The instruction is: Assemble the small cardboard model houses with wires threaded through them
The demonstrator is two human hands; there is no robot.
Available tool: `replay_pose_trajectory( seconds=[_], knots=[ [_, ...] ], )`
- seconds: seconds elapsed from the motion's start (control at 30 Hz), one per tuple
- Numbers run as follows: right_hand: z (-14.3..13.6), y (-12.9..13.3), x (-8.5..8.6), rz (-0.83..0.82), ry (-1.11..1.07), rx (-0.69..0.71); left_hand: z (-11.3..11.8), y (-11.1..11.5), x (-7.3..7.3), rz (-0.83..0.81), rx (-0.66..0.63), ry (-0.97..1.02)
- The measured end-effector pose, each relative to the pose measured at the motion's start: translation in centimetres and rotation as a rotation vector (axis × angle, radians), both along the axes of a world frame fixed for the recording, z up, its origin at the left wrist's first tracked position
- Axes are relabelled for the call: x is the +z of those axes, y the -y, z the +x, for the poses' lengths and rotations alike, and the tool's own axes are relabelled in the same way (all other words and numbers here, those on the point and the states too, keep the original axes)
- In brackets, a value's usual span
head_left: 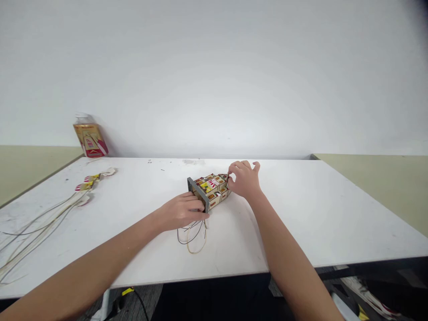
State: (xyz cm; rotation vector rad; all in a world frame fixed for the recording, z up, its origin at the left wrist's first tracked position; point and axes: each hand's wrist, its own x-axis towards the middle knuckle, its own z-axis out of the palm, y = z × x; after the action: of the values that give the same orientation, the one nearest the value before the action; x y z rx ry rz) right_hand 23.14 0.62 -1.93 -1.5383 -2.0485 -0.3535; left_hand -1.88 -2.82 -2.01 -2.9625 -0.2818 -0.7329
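Note:
A small model house point(214, 186) with printed windows lies on its side on the white table, its grey base frame point(199, 195) facing left. My left hand point(182, 211) is closed on that base, some fingers curled inside the frame and out of sight. At the roof end, my right hand point(245, 179) pinches with thumb and forefinger, other fingers raised; what lies in the pinch is too small to make out. Thin dark and tan cords point(196, 236) loop onto the table below the base. A red, white and yellow label point(211, 184) shows on the house's upper side.
On the left of the white table point(301, 223) lie long thin cords point(43, 227) with red-and-yellow tags point(85, 185). A bottle with a gold and red label point(90, 138) stands at the back left, by the wall point(214, 80). Another person's shoe point(368, 296) shows below right.

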Motion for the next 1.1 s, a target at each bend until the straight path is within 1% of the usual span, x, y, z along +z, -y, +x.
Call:
replay_pose_trajectory(
  seconds=[0.07,0.13,0.23,0.33,0.47,0.57,0.63,0.67,0.73,0.83,0.9,0.97,1.1],
  knots=[
    [0.0,0.0,0.0,-0.003,0.003,0.004,-0.1,0.0,-0.1,-0.069,0.038,-0.048],
    [0.1,0.0,0.0,-0.005,0.006,0.004,-0.2,-0.1,-0.2,-0.141,0.059,-0.056],
    [0.1,0.0,0.0,0.002,0.014,-0.011,-0.5,-0.3,-0.3,-0.221,0.030,-0.002],
    [0.0,-0.1,-0.2,0.008,0.010,-0.039,-0.9,-0.6,-0.4,-0.252,0.022,0.091],
    [-0.2,-0.2,-0.3,-0.018,-0.036,-0.068,-1.0,-0.5,-0.1,-0.310,0.096,0.288],
    [-0.4,-0.1,0.0,-0.009,-0.107,-0.074,-0.9,-0.2,0.2,-0.386,0.151,0.443],
    [-0.7,0.3,0.5,0.014,-0.158,-0.025,-0.8,0.0,0.3,-0.449,0.186,0.517],
    [-0.9,0.5,0.8,0.021,-0.182,0.022,-0.8,0.0,0.3,-0.480,0.205,0.551],
    [-1.5,1.2,1.4,0.016,-0.223,0.145,-0.7,-0.1,0.2,-0.539,0.251,0.619],
    [-2.6,2.2,2.0,-0.041,-0.262,0.342,-0.5,-0.3,-0.2,-0.631,0.328,0.708],
    [-3.2,2.7,2.3,-0.088,-0.266,0.436,-0.3,-0.4,-0.4,-0.684,0.375,0.754],
    [-3.5,3.0,2.3,-0.133,-0.251,0.479,-0.1,-0.5,-0.4,-0.718,0.405,0.801],
    [-3.7,3.2,2.4,-0.190,-0.253,0.504,0.1,-0.4,-0.2,-0.781,0.435,0.862]
  ],
)
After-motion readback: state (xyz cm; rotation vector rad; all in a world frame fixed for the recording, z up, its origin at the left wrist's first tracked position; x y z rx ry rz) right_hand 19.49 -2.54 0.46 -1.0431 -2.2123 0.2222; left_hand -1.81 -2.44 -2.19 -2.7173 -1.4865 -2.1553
